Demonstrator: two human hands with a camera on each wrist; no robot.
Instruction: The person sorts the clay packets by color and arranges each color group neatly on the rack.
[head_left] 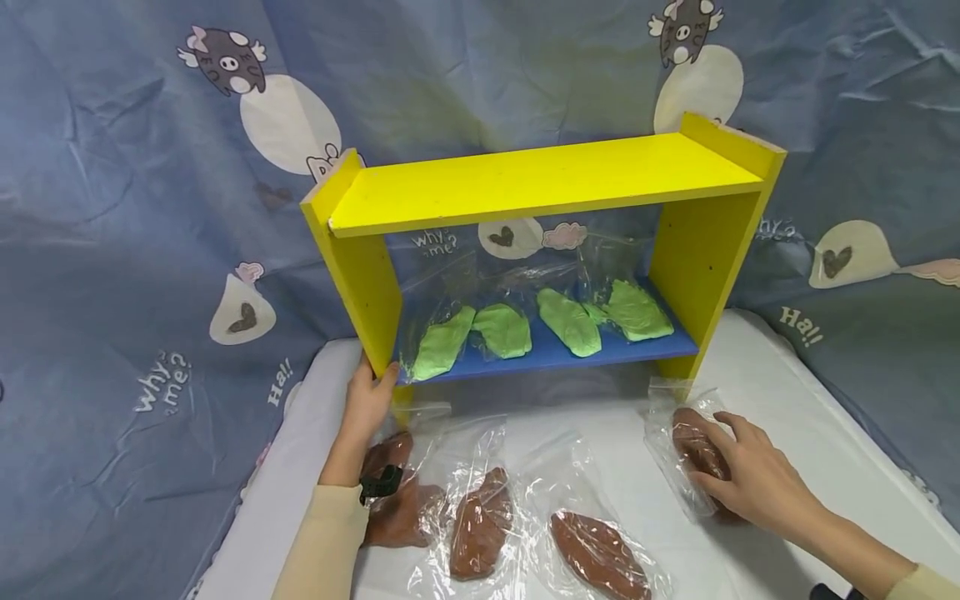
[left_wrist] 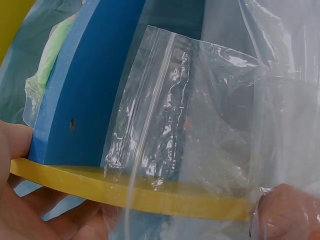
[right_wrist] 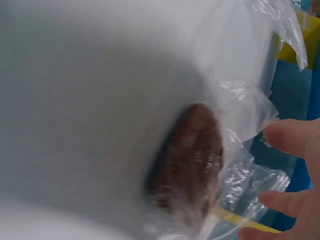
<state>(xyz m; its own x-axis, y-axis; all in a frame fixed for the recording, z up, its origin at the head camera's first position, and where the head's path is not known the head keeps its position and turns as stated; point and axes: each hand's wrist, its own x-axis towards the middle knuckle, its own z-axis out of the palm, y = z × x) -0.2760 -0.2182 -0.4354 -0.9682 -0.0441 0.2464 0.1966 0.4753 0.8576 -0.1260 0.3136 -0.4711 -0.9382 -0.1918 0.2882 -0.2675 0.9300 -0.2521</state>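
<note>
Left grip (head_left: 370,402): clasped round the side of the yellow shelf (head_left: 540,179); a tug could, I judge, spill its green bags (head_left: 572,325). Right grip (head_left: 759,473): unclenched over a bagged brown piece (head_left: 692,440), right of worktop (head_left: 757,375); I may pinch only slack plastic (head_left: 663,433).

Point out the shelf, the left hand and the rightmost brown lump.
Shelf (head_left: 540,182): head view, on its yellow top board.
Left hand (head_left: 367,406): head view, middle of the hand.
Rightmost brown lump (head_left: 694,444): head view, its visible middle.

Yellow-blue shelf (head_left: 540,179) — green lumps (head_left: 570,325), brown lumps (head_left: 480,529) — pig-patterned backdrop (head_left: 135,258)
</note>
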